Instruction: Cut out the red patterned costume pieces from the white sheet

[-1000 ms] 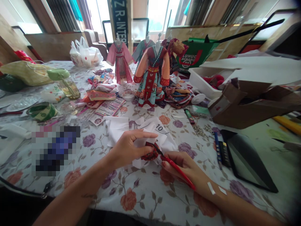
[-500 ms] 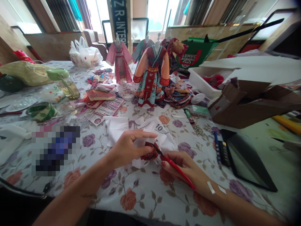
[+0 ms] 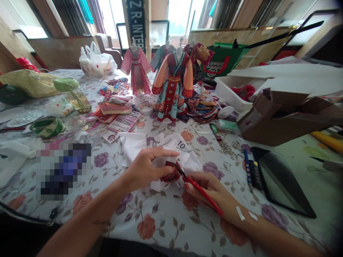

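My left hand (image 3: 146, 172) presses a white paper-like sheet (image 3: 180, 151), printed with the number 10, and pinches a small red patterned fabric piece (image 3: 172, 173) at its fingertips. My right hand (image 3: 203, 187) grips a slim red-handled pointed tool (image 3: 205, 196), whose dark tip touches that red piece. The tip's exact form is hidden by the fabric and my fingers.
A floral tablecloth (image 3: 150, 228) covers the table. Beyond my hands stand several dressed doll mannequins, the nearest in a red and teal gown (image 3: 171, 96). Ribbons and fabric scraps lie around them. A cardboard box (image 3: 278, 123) and dark tablet (image 3: 281, 185) sit to the right.
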`<state>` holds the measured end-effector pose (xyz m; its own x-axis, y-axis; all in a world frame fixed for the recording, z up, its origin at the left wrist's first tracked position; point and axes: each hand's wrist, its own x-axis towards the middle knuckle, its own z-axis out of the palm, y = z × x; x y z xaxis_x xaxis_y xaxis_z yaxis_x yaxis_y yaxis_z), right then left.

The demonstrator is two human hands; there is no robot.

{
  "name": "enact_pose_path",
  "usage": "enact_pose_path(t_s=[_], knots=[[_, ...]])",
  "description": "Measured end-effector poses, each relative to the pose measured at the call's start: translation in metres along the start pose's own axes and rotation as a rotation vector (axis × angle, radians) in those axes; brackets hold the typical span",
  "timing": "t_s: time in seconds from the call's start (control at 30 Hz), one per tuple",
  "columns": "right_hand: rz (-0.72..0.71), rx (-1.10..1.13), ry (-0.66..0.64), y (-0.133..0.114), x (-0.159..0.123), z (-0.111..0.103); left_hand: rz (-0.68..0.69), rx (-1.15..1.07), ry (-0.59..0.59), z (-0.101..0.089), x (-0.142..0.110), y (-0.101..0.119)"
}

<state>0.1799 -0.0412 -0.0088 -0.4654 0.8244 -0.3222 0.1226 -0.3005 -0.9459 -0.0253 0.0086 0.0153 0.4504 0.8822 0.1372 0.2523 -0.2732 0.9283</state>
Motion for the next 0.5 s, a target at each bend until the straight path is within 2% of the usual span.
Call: enact_pose_path(t_s=[0.5], knots=[[-0.004,0.014,0.01,0.0008,-0.0002,0.0011,-0.01,-0.012,-0.002,0.0001,-0.0001,-0.0004]])
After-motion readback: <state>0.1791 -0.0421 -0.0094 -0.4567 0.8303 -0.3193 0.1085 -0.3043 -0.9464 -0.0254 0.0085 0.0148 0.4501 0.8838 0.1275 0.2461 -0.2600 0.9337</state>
